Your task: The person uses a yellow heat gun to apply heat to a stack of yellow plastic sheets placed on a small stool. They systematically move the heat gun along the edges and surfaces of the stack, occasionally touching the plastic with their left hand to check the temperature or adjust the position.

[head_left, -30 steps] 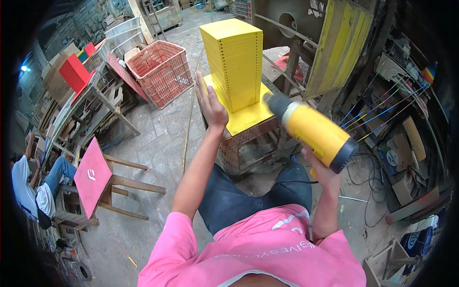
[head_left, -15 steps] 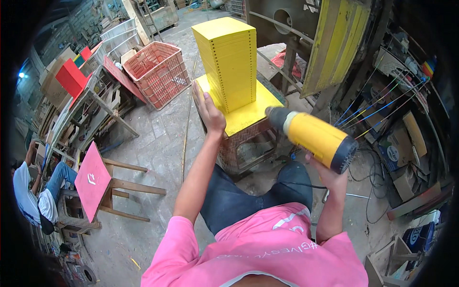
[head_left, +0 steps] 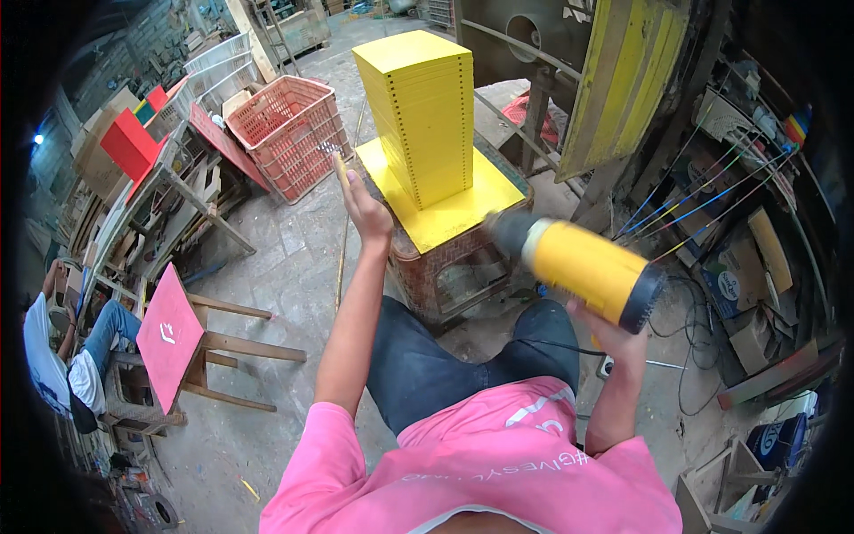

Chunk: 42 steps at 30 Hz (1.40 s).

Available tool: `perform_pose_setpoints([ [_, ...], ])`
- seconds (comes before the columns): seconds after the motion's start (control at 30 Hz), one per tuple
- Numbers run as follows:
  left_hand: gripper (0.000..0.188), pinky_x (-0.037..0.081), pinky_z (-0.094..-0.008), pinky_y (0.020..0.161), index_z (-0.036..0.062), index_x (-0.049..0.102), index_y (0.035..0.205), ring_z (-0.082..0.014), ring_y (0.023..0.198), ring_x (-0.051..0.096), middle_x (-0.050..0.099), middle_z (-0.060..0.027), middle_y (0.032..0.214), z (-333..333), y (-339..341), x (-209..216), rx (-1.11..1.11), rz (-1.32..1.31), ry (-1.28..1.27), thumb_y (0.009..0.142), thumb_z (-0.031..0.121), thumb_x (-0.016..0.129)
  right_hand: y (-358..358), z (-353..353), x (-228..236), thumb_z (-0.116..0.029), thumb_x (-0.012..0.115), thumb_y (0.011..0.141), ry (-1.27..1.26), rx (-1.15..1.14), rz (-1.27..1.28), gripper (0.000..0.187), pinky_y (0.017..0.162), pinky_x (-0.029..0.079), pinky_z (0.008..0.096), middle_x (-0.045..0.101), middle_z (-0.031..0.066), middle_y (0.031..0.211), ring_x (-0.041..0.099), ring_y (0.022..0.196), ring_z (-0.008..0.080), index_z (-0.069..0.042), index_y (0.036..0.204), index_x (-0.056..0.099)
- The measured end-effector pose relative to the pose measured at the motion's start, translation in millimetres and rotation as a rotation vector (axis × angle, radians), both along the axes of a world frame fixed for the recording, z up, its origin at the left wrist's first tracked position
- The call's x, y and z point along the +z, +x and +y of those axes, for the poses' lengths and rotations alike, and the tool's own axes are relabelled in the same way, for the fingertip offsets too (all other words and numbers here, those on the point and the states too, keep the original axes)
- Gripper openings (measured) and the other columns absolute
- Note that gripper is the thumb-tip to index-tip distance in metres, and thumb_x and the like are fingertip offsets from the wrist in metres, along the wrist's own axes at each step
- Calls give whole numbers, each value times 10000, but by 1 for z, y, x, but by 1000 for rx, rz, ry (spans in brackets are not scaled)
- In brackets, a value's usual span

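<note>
My right hand [head_left: 614,331] grips a yellow and black power drill [head_left: 587,270] from below, its blurred chuck pointing left toward the stool. A tall stack of yellow boards [head_left: 431,125] stands in front of me, rows of dark dots running down its edges. Beneath the stack, a wider yellow sheet [head_left: 431,230] covers the top of a brown stool [head_left: 414,278]. To the left of the sheet, apart from the stack, my left hand [head_left: 366,212] is raised with fingers stretched out. Small pale specks at its fingertips are too blurred to identify.
A red plastic crate [head_left: 298,138] stands at far left. Nearer, a pink-topped wooden stool [head_left: 169,338] lies tipped over. Another person [head_left: 53,347] sits at the left edge. A yellow-striped panel [head_left: 618,89] and colored cords [head_left: 703,209] are on the right.
My left hand has come away from the side of the stack and moved left. The drill has tilted and shifted slightly in my right hand. The stack stays on the sheet.
</note>
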State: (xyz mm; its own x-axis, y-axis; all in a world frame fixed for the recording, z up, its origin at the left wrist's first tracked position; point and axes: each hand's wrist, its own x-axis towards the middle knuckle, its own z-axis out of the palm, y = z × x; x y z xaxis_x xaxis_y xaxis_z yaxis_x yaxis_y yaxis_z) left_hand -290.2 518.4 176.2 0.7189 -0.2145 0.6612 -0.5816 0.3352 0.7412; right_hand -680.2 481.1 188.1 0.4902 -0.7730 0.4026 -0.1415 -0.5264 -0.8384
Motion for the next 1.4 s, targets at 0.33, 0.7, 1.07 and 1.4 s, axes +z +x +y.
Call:
perform_pose_setpoints([
  [0.33,608,123,-362,1190,-119,282,1443,-301,1460,196,261,-243,1541,8,13,-3,-8,-42,5,1050,341,213,2,-3,-1,13,785,751,83,1,-91,511,883,508,312,666,59,1102,640,1008,164,-31,1219,586],
  [0.7,552,129,-373,1189,-130,335,1414,-315,1452,221,298,-238,1528,14,1,9,54,-69,-75,1027,254,253,11,14,17,-127,823,766,119,46,-124,487,911,485,341,664,71,1132,627,1045,214,-48,1197,612],
  [1.07,572,171,-360,1177,-124,355,1409,-271,1423,289,363,-215,1498,15,6,18,102,-29,-106,1042,291,213,12,26,32,36,716,802,174,-41,-412,327,617,512,243,691,106,969,634,733,131,10,1118,635],
  [1.4,579,142,-415,1184,-64,316,1456,-291,1447,251,339,-201,1519,11,31,8,-97,59,-88,1040,332,241,-15,17,12,70,800,693,-91,28,-100,563,821,538,323,674,61,1067,659,948,181,-21,1210,595],
])
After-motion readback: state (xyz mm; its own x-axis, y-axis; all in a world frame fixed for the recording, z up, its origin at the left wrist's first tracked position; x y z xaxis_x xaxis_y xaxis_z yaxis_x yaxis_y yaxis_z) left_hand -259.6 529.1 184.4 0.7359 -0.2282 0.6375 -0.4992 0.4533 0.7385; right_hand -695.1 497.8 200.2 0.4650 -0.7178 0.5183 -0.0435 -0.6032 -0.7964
